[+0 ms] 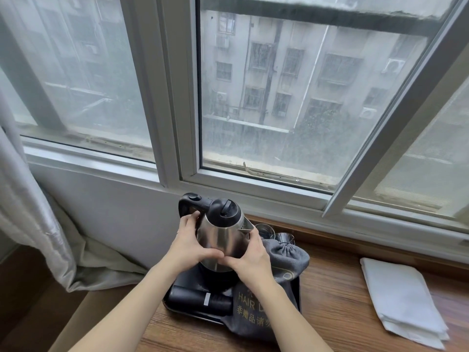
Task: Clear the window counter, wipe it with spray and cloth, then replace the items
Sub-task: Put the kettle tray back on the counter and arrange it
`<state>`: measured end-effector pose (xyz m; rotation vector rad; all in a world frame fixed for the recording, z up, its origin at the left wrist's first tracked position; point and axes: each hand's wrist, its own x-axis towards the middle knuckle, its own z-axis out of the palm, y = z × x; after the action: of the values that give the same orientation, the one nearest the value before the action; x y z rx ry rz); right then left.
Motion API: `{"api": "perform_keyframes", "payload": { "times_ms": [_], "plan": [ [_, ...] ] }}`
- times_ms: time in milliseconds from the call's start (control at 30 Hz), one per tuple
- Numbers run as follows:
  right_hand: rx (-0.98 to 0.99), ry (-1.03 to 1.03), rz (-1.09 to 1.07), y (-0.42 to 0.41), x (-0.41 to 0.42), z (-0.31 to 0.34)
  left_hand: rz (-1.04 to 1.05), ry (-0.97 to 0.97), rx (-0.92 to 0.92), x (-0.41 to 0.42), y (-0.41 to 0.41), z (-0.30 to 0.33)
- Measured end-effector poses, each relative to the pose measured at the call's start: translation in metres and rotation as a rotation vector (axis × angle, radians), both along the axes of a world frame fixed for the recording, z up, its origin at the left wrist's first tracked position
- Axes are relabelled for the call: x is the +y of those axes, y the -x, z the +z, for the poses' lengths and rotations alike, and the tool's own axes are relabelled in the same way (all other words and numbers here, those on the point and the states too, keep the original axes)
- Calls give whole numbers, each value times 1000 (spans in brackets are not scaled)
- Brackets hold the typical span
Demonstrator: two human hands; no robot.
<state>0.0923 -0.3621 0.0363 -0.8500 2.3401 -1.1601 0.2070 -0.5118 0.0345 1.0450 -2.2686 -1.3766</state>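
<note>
A steel kettle point(220, 235) with a black lid and handle stands over a black tray point(295, 293) at the left end of the wooden window counter point(330, 301). My left hand point(189, 246) wraps the kettle's left side below the handle. My right hand point(251, 260) grips its right side under the spout. On the tray lie a black cylinder point(200, 299) and a grey hair-dryer bag point(256, 308) with gold lettering. Two glasses point(265, 229) stand behind the bag. A folded white cloth point(403, 301) lies on the counter to the right.
A sliding window point(291, 97) with a grey frame runs along the back of the counter. A grey curtain point(33, 212) hangs at the left and bunches on the floor. The counter's left edge drops off just left of the tray.
</note>
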Motion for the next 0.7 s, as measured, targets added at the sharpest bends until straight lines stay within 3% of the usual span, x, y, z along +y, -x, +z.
{"api": "perform_keyframes", "payload": {
  "times_ms": [300,700],
  "plan": [
    [-143,15,70,19,8,-5,39,66,-16,13,4,2],
    [-129,19,70,12,10,-18,71,84,-69,25,-1,-10]
  ]
}}
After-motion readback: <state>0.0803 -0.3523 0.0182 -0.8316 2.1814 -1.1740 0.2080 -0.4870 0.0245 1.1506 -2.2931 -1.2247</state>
